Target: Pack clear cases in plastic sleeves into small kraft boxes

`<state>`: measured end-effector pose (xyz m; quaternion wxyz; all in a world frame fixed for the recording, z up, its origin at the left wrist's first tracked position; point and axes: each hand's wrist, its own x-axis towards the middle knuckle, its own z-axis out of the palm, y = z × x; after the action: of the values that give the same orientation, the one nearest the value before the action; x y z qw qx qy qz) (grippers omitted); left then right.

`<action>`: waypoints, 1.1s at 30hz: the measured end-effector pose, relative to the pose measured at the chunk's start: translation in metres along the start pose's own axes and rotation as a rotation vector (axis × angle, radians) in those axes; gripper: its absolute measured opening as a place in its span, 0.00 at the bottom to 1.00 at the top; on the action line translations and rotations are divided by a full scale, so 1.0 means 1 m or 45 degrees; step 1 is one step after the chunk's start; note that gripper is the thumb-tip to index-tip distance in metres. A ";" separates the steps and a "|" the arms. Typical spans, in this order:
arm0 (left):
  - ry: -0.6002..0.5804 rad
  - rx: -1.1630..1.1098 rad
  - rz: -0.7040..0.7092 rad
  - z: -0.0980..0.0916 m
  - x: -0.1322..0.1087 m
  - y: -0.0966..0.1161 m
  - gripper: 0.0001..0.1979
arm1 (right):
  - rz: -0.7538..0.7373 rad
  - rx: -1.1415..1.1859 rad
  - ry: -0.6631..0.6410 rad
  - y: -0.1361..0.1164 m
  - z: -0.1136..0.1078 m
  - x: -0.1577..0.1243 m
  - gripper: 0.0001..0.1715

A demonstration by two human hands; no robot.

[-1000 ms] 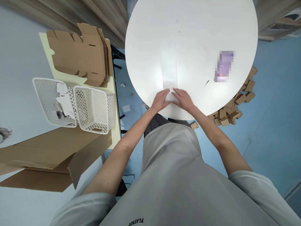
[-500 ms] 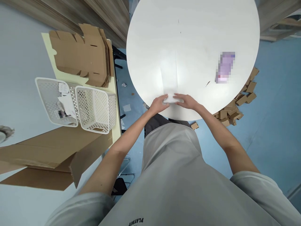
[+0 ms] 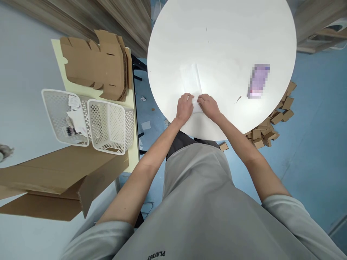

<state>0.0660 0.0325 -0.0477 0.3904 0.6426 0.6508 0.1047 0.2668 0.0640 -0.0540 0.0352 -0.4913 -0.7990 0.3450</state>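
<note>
A thin, whitish translucent sheet (image 3: pixel 191 77) lies on the round white table (image 3: pixel 225 39), stretching away from me beyond my fingers. Its near end looks folded or rolled into a small white bundle between my hands. My left hand (image 3: pixel 185 107) grips the left side of this bundle with bent fingers. On the right side, my right hand (image 3: pixel 208 105) has its fingers curled onto the same bundle. What lies under the fingertips is hidden.
A pixelated purple item (image 3: pixel 259 80) lies on the table's right part. Small cardboard boxes (image 3: pixel 264 131) are piled on the floor at right. At left, a side table (image 3: pixel 132 162) carries flattened cardboard (image 3: pixel 92 65) and two white baskets (image 3: pixel 111 126); a big open carton (image 3: pixel 54 173) is below.
Both hands have moved forward, away from my body, with the bundle between them. The fingers are more curled, and the part of the sheet beyond them is shorter.
</note>
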 end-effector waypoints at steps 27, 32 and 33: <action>-0.129 -0.106 0.029 -0.035 -0.006 -0.008 0.19 | 0.085 0.157 -0.106 -0.008 -0.016 -0.013 0.32; -0.167 0.024 0.080 -0.022 0.031 -0.004 0.19 | 0.045 0.065 0.012 -0.011 -0.002 0.010 0.29; -0.193 0.028 0.109 -0.021 0.029 -0.004 0.19 | 0.027 0.051 -0.007 -0.010 -0.002 0.008 0.29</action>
<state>0.0531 0.0662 -0.0474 0.4265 0.6802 0.5925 0.0652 0.2558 0.0687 -0.0492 0.0392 -0.4978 -0.7868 0.3628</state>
